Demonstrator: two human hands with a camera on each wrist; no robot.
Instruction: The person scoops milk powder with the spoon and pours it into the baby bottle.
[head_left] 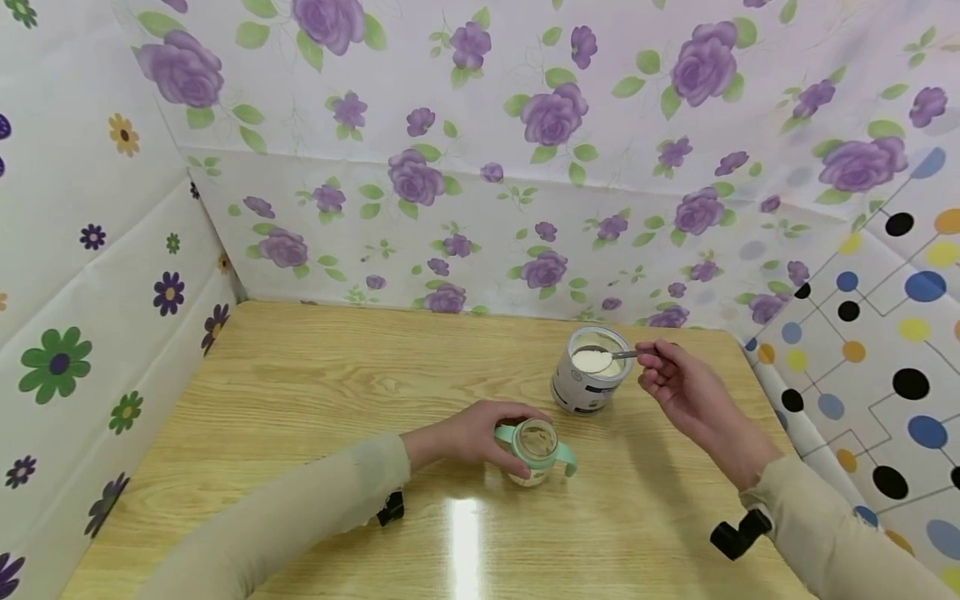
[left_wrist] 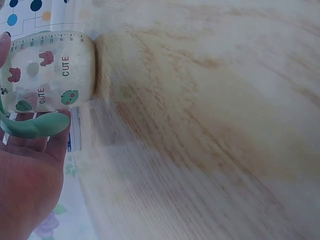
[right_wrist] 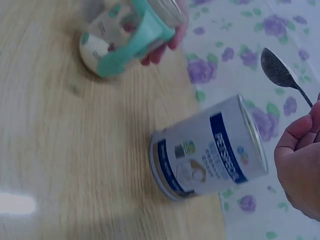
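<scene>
My left hand (head_left: 480,433) holds a clear baby bottle (head_left: 527,477) with green handles, fingers and thumb around its side. The bottle stands on the table without a cap, and its printed wall with small figures and a measuring scale shows in the left wrist view. In my right hand (head_left: 690,396) a metal spoon (right_wrist: 275,69) is pinched by its handle. The spoon's bowl, heaped with white powder, is over the open mouth of a white and blue tin (head_left: 581,390). Pale powder shows inside the tin.
A light wooden table (head_left: 337,367) carries the bottle and the tin, the tin farther back and to the right. Floral cloth (head_left: 465,225) hangs behind the table's far edge. A dotted cloth (head_left: 885,333) borders the right side, a flowered one (head_left: 112,292) the left.
</scene>
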